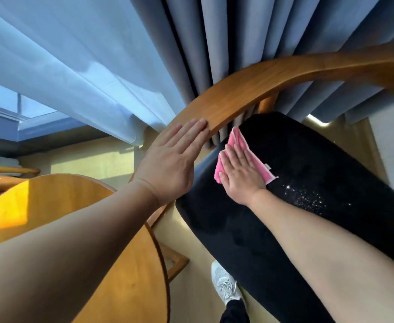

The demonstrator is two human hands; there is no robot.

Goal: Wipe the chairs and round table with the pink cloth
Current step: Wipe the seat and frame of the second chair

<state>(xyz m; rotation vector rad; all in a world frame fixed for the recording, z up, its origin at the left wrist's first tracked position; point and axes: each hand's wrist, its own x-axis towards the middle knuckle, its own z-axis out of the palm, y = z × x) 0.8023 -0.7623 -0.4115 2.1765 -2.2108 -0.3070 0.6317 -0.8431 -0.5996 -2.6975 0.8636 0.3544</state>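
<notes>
We pressed the folded pink cloth (235, 141) flat on the black upholstered chair seat (319, 164) under our right hand (240, 173), fingers straight and close together. Just left of that hand, our left hand (170, 157) lay flat, fingers straight, on the curved wooden backrest (249, 89), steadying the chair. We judged that even palm pressure and overlapping strokes back toward the pale specks (307, 197) beside the wrist would serve best; the round wooden table (126, 276) stood under the left forearm.

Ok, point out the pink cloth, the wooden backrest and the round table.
pink cloth (236, 141): head view, upper corner.
wooden backrest (249, 92): head view, top face.
round table (70, 190): head view, bare top.
</notes>
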